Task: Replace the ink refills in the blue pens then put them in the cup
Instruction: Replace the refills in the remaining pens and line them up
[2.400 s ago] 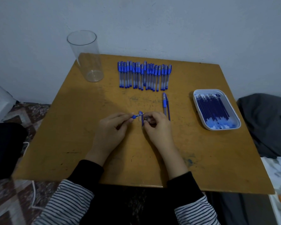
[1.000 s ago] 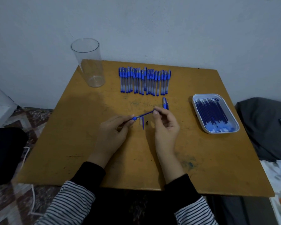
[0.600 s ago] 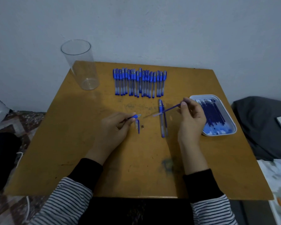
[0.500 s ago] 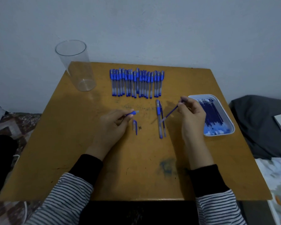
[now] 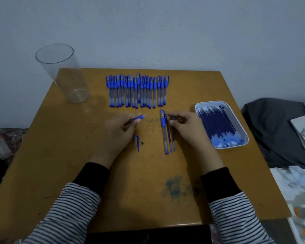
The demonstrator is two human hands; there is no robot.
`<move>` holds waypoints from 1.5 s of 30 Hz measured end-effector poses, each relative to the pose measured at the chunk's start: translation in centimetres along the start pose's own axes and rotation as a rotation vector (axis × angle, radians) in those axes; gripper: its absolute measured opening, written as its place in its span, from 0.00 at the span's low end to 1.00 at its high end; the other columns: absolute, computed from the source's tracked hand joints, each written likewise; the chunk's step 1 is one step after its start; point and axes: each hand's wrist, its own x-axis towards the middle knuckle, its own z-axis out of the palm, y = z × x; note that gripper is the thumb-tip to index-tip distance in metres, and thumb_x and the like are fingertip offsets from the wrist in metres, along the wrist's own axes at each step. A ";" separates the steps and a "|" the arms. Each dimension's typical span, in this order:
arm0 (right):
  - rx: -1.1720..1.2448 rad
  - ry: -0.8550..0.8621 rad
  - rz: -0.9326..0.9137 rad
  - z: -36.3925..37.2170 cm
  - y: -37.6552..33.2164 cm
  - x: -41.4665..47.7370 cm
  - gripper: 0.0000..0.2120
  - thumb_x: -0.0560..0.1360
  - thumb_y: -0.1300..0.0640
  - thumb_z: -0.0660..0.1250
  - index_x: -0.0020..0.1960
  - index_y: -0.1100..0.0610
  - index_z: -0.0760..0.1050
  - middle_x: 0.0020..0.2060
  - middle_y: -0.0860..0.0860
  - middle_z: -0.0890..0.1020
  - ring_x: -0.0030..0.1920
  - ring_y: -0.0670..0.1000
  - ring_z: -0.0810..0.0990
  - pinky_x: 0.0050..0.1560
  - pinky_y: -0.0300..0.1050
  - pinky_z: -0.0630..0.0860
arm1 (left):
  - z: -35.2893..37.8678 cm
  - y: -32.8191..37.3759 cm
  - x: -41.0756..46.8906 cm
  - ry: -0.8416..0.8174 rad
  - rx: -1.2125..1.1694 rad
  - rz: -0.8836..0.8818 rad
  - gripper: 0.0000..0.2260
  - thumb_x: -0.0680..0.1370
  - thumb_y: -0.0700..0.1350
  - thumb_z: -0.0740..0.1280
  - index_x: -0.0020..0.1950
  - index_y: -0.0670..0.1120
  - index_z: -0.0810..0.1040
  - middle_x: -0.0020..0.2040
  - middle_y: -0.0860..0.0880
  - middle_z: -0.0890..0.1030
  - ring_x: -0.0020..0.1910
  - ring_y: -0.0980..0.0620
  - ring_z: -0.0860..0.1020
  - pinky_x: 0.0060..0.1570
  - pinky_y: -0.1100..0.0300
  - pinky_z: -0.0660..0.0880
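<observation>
The person wore a long-sleeved top with thin black and white stripes running round each arm. The left sleeve (image 5: 67, 208) and the right sleeve (image 5: 236, 215) each ended in a broad, plain black band, snug at the wrist and darker than the striped cloth above it. The left hand (image 5: 116, 132) and the right hand (image 5: 189, 129) were bare

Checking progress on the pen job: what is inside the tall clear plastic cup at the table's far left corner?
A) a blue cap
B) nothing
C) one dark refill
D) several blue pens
B: the tall clear plastic cup shows only its bare see-through base; the capped blue pens lie in a row on the brown table.
</observation>
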 end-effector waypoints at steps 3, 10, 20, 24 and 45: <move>-0.062 0.008 -0.028 0.3 -0.1 0.2 0.13 0.77 0.60 0.70 0.61 0.51 0.81 0.42 0.40 0.78 0.43 0.38 0.76 0.37 0.22 0.68 | -0.1 0.2 0.0 -0.018 0.030 0.010 0.08 0.78 0.38 0.72 0.57 0.41 0.85 0.51 0.49 0.85 0.52 0.60 0.79 0.51 0.75 0.73; -0.178 0.015 -0.074 1.0 -0.3 0.4 0.13 0.77 0.60 0.70 0.61 0.52 0.81 0.48 0.48 0.81 0.45 0.43 0.77 0.42 0.27 0.70 | -0.1 0.5 -0.1 -0.040 0.047 0.012 0.08 0.78 0.39 0.72 0.57 0.41 0.85 0.51 0.51 0.84 0.51 0.64 0.77 0.50 0.77 0.70; -0.086 0.041 -0.048 0.7 0.0 -0.5 0.10 0.78 0.58 0.68 0.59 0.51 0.82 0.50 0.47 0.82 0.49 0.42 0.78 0.42 0.27 0.71 | -0.1 1.3 -1.3 0.034 0.015 0.019 0.08 0.78 0.39 0.73 0.57 0.42 0.85 0.52 0.51 0.85 0.50 0.61 0.80 0.49 0.73 0.75; -0.004 0.077 -0.046 -0.6 0.1 -1.7 0.09 0.78 0.57 0.69 0.57 0.52 0.82 0.46 0.44 0.82 0.47 0.39 0.78 0.45 0.30 0.73 | 0.5 2.4 -2.3 0.075 -0.022 0.044 0.08 0.78 0.40 0.72 0.57 0.42 0.85 0.52 0.53 0.84 0.50 0.60 0.81 0.50 0.70 0.77; -0.294 0.026 -0.014 -10.8 4.0 -3.3 0.05 0.75 0.61 0.72 0.50 0.55 0.83 0.42 0.47 0.83 0.43 0.42 0.79 0.39 0.25 0.70 | 5.2 8.8 -4.4 -0.001 -0.112 -0.010 0.09 0.79 0.41 0.72 0.58 0.45 0.85 0.50 0.52 0.85 0.46 0.62 0.81 0.45 0.73 0.75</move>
